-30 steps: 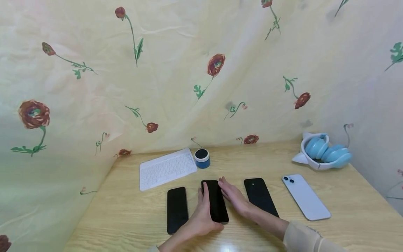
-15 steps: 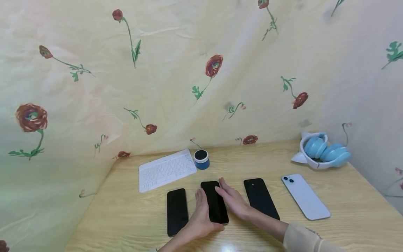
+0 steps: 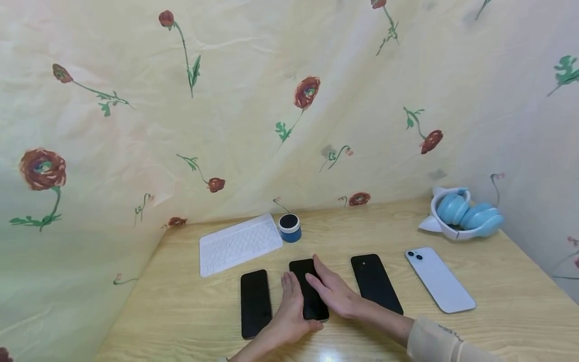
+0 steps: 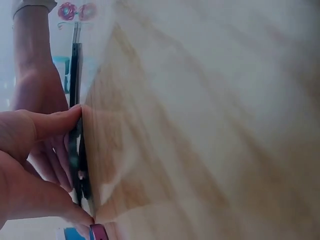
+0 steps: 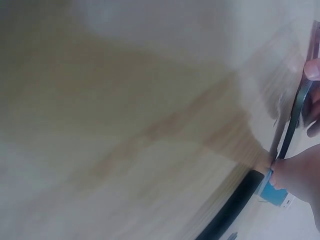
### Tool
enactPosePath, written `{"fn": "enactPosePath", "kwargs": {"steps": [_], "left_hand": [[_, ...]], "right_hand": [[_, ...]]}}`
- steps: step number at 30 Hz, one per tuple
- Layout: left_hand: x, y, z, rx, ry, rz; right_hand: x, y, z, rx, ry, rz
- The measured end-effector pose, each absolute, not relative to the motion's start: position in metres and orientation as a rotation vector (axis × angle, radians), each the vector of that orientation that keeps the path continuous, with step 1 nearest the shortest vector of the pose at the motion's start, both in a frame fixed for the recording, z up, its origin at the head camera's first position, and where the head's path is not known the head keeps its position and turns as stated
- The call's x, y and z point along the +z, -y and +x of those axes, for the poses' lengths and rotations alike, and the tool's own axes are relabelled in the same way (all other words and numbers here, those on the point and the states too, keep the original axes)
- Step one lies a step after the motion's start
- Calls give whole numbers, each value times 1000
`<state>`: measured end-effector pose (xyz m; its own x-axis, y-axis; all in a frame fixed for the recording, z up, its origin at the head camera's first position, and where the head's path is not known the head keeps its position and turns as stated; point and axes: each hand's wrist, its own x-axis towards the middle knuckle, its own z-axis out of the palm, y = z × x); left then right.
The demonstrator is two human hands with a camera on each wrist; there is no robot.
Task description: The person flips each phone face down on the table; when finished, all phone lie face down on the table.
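Observation:
A black smartphone [image 3: 313, 304] lies screen up on the table between the two hands. My left hand [image 3: 287, 314] rests along its left side, with the thumb at the near end and the fingers extended at the long edge. The right hand [image 3: 338, 294] lies against the phone's right side, its fingers pointing to the far end and its thumb over the screen. In the left wrist view, the left hand's thumb and fingertips touch the phone's thin edge [image 4: 75, 150]. In the right wrist view, the right hand [image 5: 300, 175] touches the phone's edge with its fingertips.
Another black phone [image 3: 255, 304] lies to the left. A dark phone [image 3: 375, 281] and a white phone [image 3: 441, 281] lie to the right. Behind are a white keyboard [image 3: 239, 244], a small blue cylinder [image 3: 290, 234] and blue headphones [image 3: 481, 219]. A floral cloth [image 3: 249, 115] hangs behind the table.
My left fingers have drawn back from the phone's far left corner and lie together. The right thumb has moved from the edge over the screen. The phone has barely moved.

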<state>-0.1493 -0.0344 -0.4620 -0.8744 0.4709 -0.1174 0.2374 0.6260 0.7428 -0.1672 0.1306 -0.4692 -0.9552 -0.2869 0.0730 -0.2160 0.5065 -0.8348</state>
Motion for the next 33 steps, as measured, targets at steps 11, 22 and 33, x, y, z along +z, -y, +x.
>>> {"fn": "enactPosePath", "kwargs": {"steps": [11,22,33], "left_hand": [[-455,10,-142,964,-2710,637],[-441,-86,-124,1077,-2501,603],[-457,-127,-116,786,-2685,624]], "right_hand": [[-461,-150,-177,-1346,-2707,-456],[-448,-249,-171,-1047,-2935,-447],[-463,-276,-159,-964,-2977,-461]]}}
